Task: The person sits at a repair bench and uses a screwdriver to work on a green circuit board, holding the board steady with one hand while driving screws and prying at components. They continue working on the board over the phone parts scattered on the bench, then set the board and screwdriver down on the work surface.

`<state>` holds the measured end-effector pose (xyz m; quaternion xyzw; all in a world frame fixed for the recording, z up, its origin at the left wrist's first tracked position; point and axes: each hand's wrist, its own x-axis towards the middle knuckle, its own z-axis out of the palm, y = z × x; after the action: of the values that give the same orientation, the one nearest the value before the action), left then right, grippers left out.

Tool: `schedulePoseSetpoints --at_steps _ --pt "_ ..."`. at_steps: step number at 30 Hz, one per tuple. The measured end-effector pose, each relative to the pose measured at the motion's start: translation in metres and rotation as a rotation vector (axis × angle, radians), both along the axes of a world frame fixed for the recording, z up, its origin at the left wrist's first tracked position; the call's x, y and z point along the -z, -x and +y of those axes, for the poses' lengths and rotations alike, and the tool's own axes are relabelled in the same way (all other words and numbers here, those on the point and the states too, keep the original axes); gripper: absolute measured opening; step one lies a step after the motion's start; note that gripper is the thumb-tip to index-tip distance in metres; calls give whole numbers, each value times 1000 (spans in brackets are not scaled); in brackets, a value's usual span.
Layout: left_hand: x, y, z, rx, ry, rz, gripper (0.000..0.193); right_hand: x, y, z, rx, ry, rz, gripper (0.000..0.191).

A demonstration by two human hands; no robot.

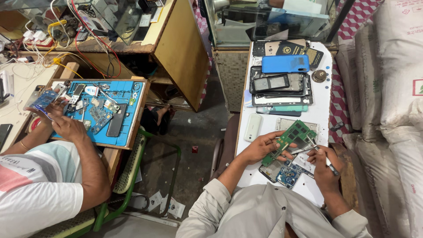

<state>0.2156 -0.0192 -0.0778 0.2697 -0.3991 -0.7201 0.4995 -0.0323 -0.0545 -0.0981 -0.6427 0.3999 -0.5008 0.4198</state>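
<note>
A: From my feed this is a phone repair shop.
B: What tells you?
A: I see 2 benches: a white table [324,94] stacked with opened phones [282,83], circuit boards [288,139], and a blue repair mat [130,108] beside tangled wires [83,39]

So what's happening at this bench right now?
The person's left hand holds a green circuit board above the white table, while the right hand works metal tweezers at its edge. A stack of phone parts lies further up. A co-worker to the left handles parts over a blue work mat.
</note>
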Motion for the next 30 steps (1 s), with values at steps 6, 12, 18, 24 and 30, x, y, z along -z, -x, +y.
schedulePoseSetpoints --at_steps 6,12,18,24,30 --pt "0 -1 -1 -9 -9 -13 53 -2 -2 -1 16 32 77 32" --pt "0 -1 -1 -7 -10 -8 51 -3 -3 0 2 31 90 32" --pt "-2 0 -2 3 10 -22 54 0 -3 -1 5 -38 18 31" --pt "0 0 -1 -6 -9 -3 53 2 1 -2 -54 62 136 30" --pt "1 1 -3 -17 -12 -30 52 2 3 -4 21 40 149 32"
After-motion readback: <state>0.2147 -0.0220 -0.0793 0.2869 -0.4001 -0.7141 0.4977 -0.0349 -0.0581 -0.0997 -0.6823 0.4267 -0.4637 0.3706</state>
